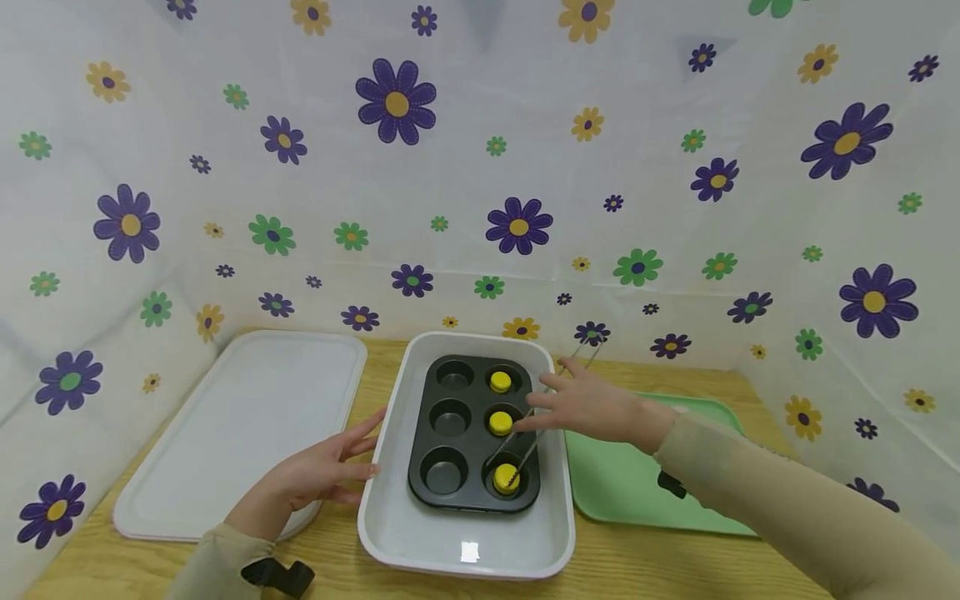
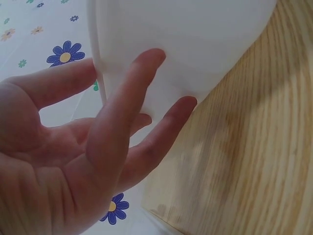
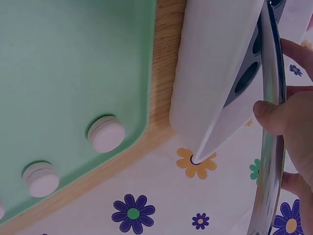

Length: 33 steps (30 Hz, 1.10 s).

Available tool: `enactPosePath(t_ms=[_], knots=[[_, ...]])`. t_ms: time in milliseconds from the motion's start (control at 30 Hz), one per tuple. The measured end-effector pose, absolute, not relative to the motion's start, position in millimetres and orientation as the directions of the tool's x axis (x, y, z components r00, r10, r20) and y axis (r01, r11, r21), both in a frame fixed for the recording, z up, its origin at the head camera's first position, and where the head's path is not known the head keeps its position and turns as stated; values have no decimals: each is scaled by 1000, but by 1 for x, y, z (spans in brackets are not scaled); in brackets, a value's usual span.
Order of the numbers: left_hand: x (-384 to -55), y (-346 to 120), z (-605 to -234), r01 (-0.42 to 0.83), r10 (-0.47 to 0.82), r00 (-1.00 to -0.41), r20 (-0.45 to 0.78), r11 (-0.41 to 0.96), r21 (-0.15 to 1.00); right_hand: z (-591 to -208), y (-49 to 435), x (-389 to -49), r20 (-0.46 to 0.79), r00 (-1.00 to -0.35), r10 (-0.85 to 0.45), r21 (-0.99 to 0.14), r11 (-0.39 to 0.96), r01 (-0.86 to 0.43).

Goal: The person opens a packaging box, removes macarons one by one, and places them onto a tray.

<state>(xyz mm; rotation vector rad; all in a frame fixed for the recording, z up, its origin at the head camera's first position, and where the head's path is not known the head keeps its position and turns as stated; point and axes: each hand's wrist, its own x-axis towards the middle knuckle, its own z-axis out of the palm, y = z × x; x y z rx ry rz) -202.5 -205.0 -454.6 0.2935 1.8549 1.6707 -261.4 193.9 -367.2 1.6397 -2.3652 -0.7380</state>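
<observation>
- Pinching long, shiny metal tongs (image 3: 270,161) in the right hand (image 1: 588,407), with thumb on one side and fingers on the other.
- Spreading the left hand (image 1: 322,471) wide, touching the white tub (image 1: 465,537) at 9 o'clock.
- Slanting the tongs from 2 o'clock down to a yellow cake (image 1: 506,476), with the tips a bit apart; too hard to tell if squeezing it or just touching.
- Sitting in the 5 o'clock cup of a dull black muffin pan (image 1: 476,454); looking round, smooth and bright, like a macaron.
- Matched by two more yellow cakes (image 1: 500,423), at 3 and 1 o'clock.
- Set in the smooth, deep tub, along with the pan and its six round cups.
- Past the tub: at 9 o'clock, a flat white tray (image 1: 255,433); at 3 o'clock, a green tray (image 1: 630,475) with rounded corners.
- Underneath, a stripy wooden table (image 1: 622,562); at 12 o'clock, a flowery sheet (image 1: 450,175).
- Shown only by the right wrist view: pale pink cakes (image 3: 106,134) on the green tray.
- Shown only by the head view: all the yellow cakes.
</observation>
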Motion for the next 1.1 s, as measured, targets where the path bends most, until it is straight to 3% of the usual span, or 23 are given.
enactPosePath(t_ms=[367, 633, 1100], knots=[[-203, -205, -453, -239, 546, -785, -293, 169, 956, -371, 193, -261, -165, -355, -920, 498, 233, -835], [-202, -205, -455, -243, 552, -781, -293, 164, 956, -374, 193, -260, -203, -390, -898, 480, 256, -839], [-203, -206, -455, -237, 553, -780, -292, 171, 956, -355, 211, -255, -111, -466, -878, 380, 395, -836]])
